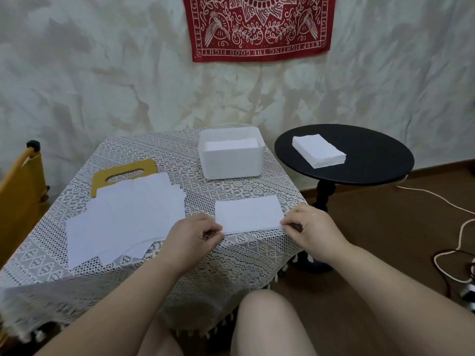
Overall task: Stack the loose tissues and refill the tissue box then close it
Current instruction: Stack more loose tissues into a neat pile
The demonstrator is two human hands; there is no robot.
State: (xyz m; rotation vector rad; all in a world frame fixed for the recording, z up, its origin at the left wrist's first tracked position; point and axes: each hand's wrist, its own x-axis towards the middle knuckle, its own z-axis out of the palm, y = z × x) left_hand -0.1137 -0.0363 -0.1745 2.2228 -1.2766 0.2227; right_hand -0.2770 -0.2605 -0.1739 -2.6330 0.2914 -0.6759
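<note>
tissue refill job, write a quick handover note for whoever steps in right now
Left hand and right hand each pinch a near corner of the small tissue stack on the lace-covered table.
Loose tissues lie fanned at left, partly over the yellow lid.
White box is open, with tissues inside.
Another neat stack sits on the black side table.
Left to do: stack the loose ones, load the box, fit the lid.

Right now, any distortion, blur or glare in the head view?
Head view: wide-angle bend, the black side table and floor line curve; soft even light, no glare; white tissue box and tissue stack lack detail; lace tablecloth blurs at the near-left edge.
</note>
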